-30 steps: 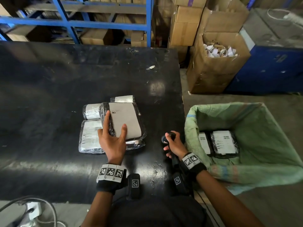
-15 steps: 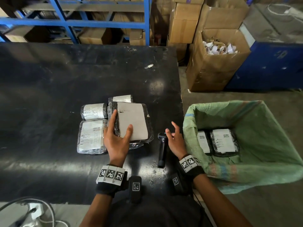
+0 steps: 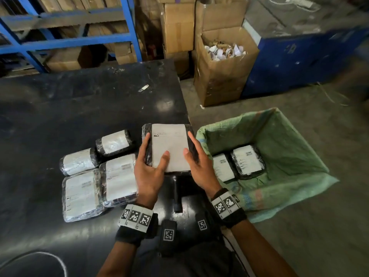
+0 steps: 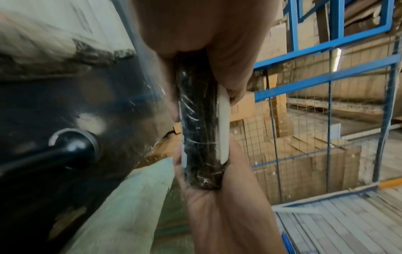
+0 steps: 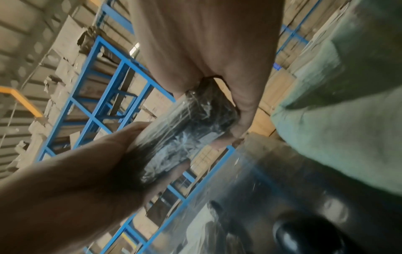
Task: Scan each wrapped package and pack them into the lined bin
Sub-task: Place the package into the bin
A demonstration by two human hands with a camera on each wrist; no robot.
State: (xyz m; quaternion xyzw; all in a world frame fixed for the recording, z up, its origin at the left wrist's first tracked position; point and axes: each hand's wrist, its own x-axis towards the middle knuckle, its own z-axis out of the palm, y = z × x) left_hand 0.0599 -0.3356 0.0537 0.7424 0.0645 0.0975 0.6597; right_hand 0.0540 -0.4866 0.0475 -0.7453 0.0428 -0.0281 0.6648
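A black wrapped package with a white label (image 3: 169,146) is held above the table's right edge, beside the bin. My left hand (image 3: 151,168) grips its left side, thumb on the label; my right hand (image 3: 196,162) grips its right side. The wrist views show the package edge-on (image 4: 201,130) (image 5: 187,134) pinched between both hands. The black scanner (image 3: 176,194) lies on the table under my hands. The green-lined bin (image 3: 283,136) stands on the floor to the right, with two packages (image 3: 246,160) in it. Several more wrapped packages (image 3: 117,176) lie on the table to the left.
The black table (image 3: 79,108) ends just left of the bin. An open cardboard box of paper scraps (image 3: 223,64) and a blue cabinet (image 3: 299,56) stand behind the bin. Blue shelving with boxes (image 3: 69,37) runs along the back. A small tag (image 3: 143,88) lies on the table.
My right hand let go of the scanner, which now lies on the table, and joined the left on the top package. Both hands lifted it off the pile and carried it right.
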